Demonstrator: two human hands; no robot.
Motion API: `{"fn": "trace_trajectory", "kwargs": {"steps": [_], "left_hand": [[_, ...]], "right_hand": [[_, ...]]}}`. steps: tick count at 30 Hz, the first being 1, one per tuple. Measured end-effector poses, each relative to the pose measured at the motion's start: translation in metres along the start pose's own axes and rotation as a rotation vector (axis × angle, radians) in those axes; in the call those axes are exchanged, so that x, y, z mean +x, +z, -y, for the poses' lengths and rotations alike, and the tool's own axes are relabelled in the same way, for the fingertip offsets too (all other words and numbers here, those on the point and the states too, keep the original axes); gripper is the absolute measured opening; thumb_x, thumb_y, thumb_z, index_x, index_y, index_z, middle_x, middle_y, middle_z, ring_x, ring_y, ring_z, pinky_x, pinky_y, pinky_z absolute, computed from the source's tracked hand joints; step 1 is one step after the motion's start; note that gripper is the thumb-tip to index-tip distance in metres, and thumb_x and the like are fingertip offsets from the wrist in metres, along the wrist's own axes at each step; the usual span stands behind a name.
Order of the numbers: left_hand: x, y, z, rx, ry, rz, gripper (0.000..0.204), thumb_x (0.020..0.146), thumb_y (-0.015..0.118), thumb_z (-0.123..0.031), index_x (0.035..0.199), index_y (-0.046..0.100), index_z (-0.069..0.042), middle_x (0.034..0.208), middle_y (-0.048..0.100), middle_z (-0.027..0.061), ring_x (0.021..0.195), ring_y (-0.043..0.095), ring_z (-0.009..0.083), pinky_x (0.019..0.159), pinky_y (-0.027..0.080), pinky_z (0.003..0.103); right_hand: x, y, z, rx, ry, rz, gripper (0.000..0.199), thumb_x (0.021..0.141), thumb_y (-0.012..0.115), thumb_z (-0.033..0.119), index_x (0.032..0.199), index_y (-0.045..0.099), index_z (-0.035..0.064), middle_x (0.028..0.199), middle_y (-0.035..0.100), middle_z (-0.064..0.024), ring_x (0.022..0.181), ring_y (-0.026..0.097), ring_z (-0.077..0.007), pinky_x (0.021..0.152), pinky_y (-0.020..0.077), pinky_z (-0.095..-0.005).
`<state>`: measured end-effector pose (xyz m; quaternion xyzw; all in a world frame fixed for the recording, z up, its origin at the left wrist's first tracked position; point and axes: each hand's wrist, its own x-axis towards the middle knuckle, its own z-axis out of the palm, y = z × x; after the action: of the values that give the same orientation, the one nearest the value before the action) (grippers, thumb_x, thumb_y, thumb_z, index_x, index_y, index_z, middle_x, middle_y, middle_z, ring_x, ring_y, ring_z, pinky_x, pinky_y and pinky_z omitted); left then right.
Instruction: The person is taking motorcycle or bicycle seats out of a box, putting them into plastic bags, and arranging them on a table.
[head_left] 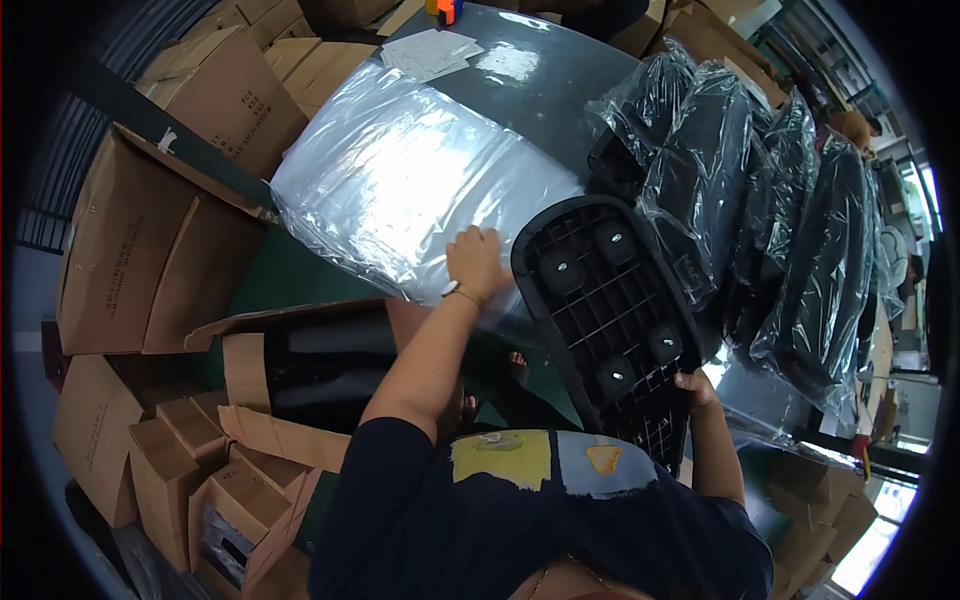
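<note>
Hands (pixel 474 262) flank the black ribbed panel (pixel 612 318), the right (pixel 700 387) gripping its edge.

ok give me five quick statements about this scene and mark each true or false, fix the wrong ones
1. The right hand holds the black board by its edge. True.
2. The left hand is inside a cardboard box. False: the left hand is on the clear plastic.
3. Wrapped black parts lie right of the clear plastic. True.
4. The black board is wrapped. False: it is bare.
5. The papers are on the floor. False: they're up at the table's far end.
</note>
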<state>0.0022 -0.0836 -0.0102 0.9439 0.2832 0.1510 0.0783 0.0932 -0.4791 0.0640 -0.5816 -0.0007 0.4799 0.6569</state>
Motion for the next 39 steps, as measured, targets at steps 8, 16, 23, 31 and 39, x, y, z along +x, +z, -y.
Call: {"fn": "trace_trajectory", "kwargs": {"steps": [8, 16, 23, 31, 39], "left_hand": [[0.026, 0.013, 0.066, -0.594, -0.240, 0.124, 0.019, 0.084, 0.052, -0.022, 0.073, 0.060, -0.009, 0.072, 0.057, 0.0083, 0.070, 0.056, 0.0257, 0.062, 0.042, 0.037], [0.038, -0.075, 0.114, -1.550, -0.822, -0.140, 0.046, 0.086, 0.057, -0.052, 0.061, 0.042, -0.016, 0.054, 0.036, -0.0060, 0.045, 0.039, 0.0065, 0.042, 0.027, 0.021], [0.012, -0.131, 0.137, -1.590, -0.569, -0.153, 0.015, 0.088, 0.062, -0.019, 0.092, 0.058, -0.005, 0.083, 0.064, 0.0062, 0.070, 0.059, 0.0102, 0.061, 0.044, 0.021], [-0.037, -0.140, 0.126, -1.998, -0.579, -0.169, 0.017, 0.094, 0.051, -0.020, 0.100, 0.057, -0.005, 0.104, 0.065, 0.0109, 0.091, 0.062, 0.0180, 0.077, 0.050, 0.030], [-0.048, -0.119, 0.048, -1.648, -0.445, 0.124, 0.021, 0.091, 0.057, -0.020, 0.099, 0.066, -0.002, 0.085, 0.065, 0.0023, 0.070, 0.055, 0.0084, 0.066, 0.044, 0.021]], "right_hand": [[0.011, 0.013, 0.007, -0.060, -0.061, 0.064, 0.076, 0.058, 0.078, 0.020, 0.124, 0.046, -0.0003, 0.113, 0.058, -0.0099, 0.103, 0.057, -0.0248, 0.090, 0.0454, -0.0358], [0.050, 0.045, 0.035, -0.199, -0.008, 0.153, 0.061, 0.066, 0.076, 0.025, 0.117, 0.054, -0.0006, 0.103, 0.063, -0.0088, 0.093, 0.061, -0.0200, 0.086, 0.0446, -0.0315], [0.147, 0.092, 0.071, -0.601, -0.017, 0.263, 0.047, 0.077, 0.071, 0.033, 0.111, 0.059, 0.0019, 0.097, 0.061, -0.0020, 0.091, 0.055, -0.0131, 0.085, 0.0404, -0.0273], [0.177, 0.131, 0.087, -0.924, -0.580, -0.089, 0.031, 0.081, 0.068, 0.023, 0.105, 0.062, 0.0044, 0.099, 0.063, -0.0068, 0.093, 0.058, -0.0197, 0.081, 0.0447, -0.0303], [0.163, 0.282, 0.060, -0.819, -0.533, 0.390, 0.043, 0.076, 0.073, 0.015, 0.114, 0.057, 0.0029, 0.090, 0.064, -0.0074, 0.066, 0.057, -0.0080, 0.059, 0.0456, -0.0208]]}}
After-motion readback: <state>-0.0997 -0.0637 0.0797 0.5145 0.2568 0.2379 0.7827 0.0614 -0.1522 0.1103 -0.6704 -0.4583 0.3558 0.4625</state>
